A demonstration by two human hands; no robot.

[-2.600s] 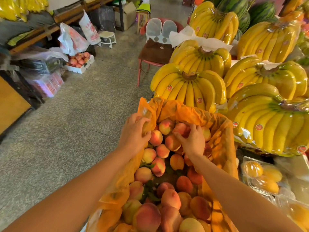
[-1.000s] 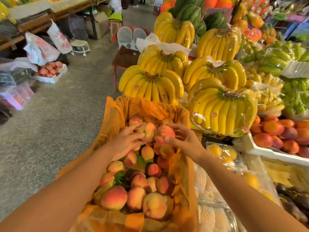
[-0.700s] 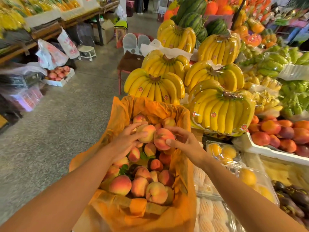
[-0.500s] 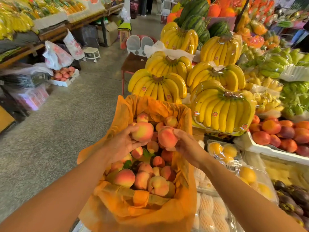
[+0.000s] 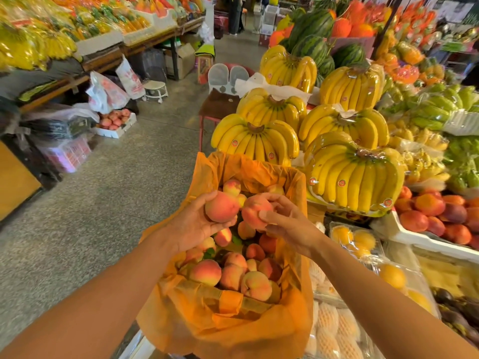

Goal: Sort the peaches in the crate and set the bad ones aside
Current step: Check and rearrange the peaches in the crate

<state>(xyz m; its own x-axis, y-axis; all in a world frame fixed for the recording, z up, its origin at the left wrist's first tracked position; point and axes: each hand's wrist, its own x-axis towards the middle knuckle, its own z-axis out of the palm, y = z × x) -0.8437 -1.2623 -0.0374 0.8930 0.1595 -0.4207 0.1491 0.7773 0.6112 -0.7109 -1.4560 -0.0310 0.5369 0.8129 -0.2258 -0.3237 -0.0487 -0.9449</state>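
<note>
Peaches (image 5: 207,272) fill the orange-lined crate (image 5: 228,322); left hand (image 5: 191,224) cups one peach (image 5: 221,207), right hand (image 5: 290,224) pinches a second peach (image 5: 255,211), both fruits touching above its far end. Fingertip pressure could bruise soft flesh; the loose cupping could let fruit drop onto the pile.

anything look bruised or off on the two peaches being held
Nothing stands out. The left peach, held by the left hand, and the right peach, held by the right hand, show smooth, unbroken skin on the sides in view; their far sides are hidden.

The orange liner (image 5: 225,320) hides the crate's walls.
</note>
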